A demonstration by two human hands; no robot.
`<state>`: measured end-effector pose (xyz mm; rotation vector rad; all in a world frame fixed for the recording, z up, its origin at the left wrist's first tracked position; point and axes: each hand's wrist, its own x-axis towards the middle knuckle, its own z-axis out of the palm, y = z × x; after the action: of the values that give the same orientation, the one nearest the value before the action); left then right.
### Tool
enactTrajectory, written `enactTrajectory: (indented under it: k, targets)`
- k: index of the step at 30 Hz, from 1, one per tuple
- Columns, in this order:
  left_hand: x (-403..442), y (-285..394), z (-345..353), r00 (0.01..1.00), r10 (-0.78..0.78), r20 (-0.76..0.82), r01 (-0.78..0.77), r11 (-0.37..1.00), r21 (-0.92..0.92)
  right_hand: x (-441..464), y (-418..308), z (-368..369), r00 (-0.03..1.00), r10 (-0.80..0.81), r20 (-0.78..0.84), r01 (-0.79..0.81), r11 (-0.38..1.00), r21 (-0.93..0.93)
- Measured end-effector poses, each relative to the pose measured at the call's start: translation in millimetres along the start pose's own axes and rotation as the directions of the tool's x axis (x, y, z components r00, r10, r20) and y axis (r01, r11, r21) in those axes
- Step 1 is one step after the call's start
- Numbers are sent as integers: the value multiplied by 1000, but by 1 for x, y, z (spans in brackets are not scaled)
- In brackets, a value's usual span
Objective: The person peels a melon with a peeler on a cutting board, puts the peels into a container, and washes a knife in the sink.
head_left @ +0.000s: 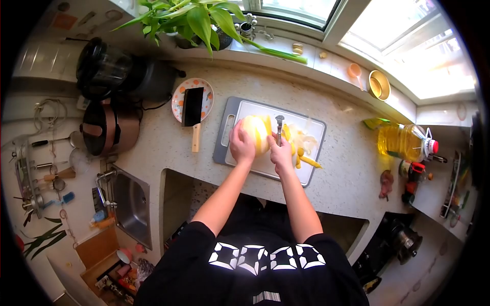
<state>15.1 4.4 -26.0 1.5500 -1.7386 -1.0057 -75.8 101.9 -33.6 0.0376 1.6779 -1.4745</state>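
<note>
A round, partly peeled yellow fruit that looks like a melon (pixel 259 128) rests on the grey-rimmed cutting board (pixel 232 109), with pale flesh and yellow stripes of skin showing. My left hand (pixel 241 144) is wrapped against its left side and steadies it. In my right hand (pixel 280 153) is a metal peeler (pixel 279 121), its head pointing away from me, close to the fruit's right side. Yellow peel strips (pixel 310 161) and paler peelings (pixel 304 140) lie on the board to the right of my right hand.
Left of the board, a cleaver (pixel 192 109) lies across a patterned plate (pixel 178 97). An oil bottle (pixel 403 142) is at the right. A rice cooker (pixel 109 127), a blender (pixel 104 69) and a sink (pixel 132 204) are on the left. Plants (pixel 199 23) line the windowsill.
</note>
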Motion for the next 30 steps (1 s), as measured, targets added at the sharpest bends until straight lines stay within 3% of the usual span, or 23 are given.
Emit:
enactTrajectory:
  k: [1,3,7,9,12,15,16,17,23,26,30]
  targets:
    - [-1,-1,-2,1000,28,1,-28,999,-18,2,6,-4,997,77,-16,-76,996,54]
    - [-4,-2,-3,998,63,2,-63,997,-35,19,42,-9,987,-21,-158,26,999,32]
    - [-4,-5,-6,998,63,14,-63,998,-27,7,41,-52,906,-331,-262,200,883,-425]
    - [-3,-12,-3,994,107,10,-107,994,32,-11,26,-67,851,-447,-277,241,800,-550]
    - [4,-21,2,977,214,3,-212,967,139,-45,-36,-57,860,-353,-368,67,794,-605]
    - [5,-12,-2,981,188,43,-191,978,87,-22,-36,-54,906,-422,-44,314,737,-599]
    - [4,-9,-1,986,156,60,-158,987,36,-17,-47,-43,928,-370,43,297,666,-684]
    - [2,-6,0,989,124,79,-124,992,-14,-13,-57,-32,937,-344,56,271,617,-739]
    - [-9,2,5,972,234,1,-233,968,93,1,-80,4,968,-169,185,225,260,-939]
    - [-14,4,8,963,271,-12,-267,954,140,-10,-76,2,950,-249,188,247,228,-942]
    - [-17,15,10,979,200,-30,-194,972,132,-23,-66,-3,948,-277,159,230,248,-941]
